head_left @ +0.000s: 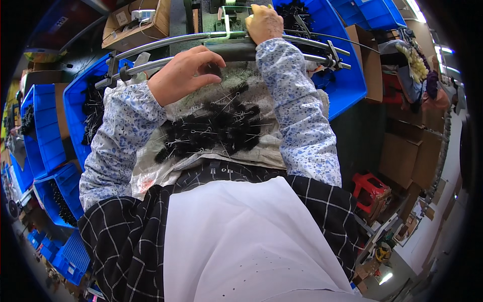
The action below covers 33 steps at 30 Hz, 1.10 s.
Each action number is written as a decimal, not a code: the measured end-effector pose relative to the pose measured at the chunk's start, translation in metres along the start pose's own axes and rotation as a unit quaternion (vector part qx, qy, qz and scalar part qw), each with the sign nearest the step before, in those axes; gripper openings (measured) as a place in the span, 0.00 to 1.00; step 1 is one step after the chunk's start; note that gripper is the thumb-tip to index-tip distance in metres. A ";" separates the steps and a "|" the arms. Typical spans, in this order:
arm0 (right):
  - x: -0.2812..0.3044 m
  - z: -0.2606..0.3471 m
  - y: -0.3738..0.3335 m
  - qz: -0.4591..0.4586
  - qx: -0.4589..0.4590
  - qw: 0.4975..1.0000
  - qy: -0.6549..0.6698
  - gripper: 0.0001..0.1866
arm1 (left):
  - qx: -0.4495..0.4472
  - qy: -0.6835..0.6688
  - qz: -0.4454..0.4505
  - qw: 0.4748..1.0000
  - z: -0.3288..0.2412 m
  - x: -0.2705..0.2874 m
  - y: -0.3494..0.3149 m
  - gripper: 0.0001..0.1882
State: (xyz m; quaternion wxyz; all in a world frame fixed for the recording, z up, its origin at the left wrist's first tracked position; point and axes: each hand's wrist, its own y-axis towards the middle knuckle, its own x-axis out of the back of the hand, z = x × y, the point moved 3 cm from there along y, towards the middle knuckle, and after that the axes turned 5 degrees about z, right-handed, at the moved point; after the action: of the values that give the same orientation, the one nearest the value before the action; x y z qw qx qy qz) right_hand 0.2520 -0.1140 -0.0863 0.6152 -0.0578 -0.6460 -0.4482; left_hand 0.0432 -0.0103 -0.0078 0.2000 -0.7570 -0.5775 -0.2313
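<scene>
My left hand [187, 75] hovers over the near metal rail, its thumb and fingers apart in a loose curve. No held thing shows in it. My right hand [265, 24] is farther forward at the machine [229, 22], fingers curled closed; what they grip is hidden. A yellow covering shows on its fingertips. Beside it stands a pale, bent metal piece [226, 25]. Across my lap lies a grey-white cloth [191, 108] bearing a heap of small black brushes [216, 126] with thin wire stems, several ending in loops.
Two curved metal rails [161, 63] cross in front of me. Blue bins with black brushes flank them, one bin at left [75, 108] and another at right [352, 83]. A cardboard box [136, 25] stands far left. A red stool [370, 194] is at right.
</scene>
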 end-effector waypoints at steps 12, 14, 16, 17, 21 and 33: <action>0.016 -0.011 0.001 0.074 -0.059 0.995 -0.037 0.10 | 0.000 0.001 -0.039 0.999 0.000 0.012 -0.012 0.13; 0.019 -0.037 -0.003 0.037 -0.025 0.997 -0.060 0.13 | -0.012 -0.015 -0.051 0.999 0.009 0.013 -0.012 0.12; 0.005 -0.067 -0.002 0.057 -0.012 0.997 -0.054 0.15 | 0.010 -0.049 -0.032 0.998 0.010 0.012 -0.009 0.11; 0.018 -0.066 0.008 0.132 -0.058 0.990 0.001 0.15 | 0.007 -0.071 -0.028 0.997 0.012 0.010 -0.007 0.10; 0.003 -0.104 0.022 0.158 0.060 0.977 -0.127 0.11 | 0.007 -0.110 0.012 0.994 0.003 0.001 0.006 0.09; 0.137 -0.002 -0.038 0.347 -0.059 0.901 0.252 0.16 | -0.010 -0.299 -0.081 0.951 0.003 -0.028 0.034 0.08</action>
State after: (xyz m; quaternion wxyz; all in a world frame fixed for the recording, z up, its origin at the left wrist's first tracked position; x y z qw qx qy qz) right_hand 0.1975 -0.2033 0.0101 0.8694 -0.1998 -0.3806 -0.2436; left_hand 0.0701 -0.0394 -0.0276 -0.0085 -0.7438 -0.6682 -0.0154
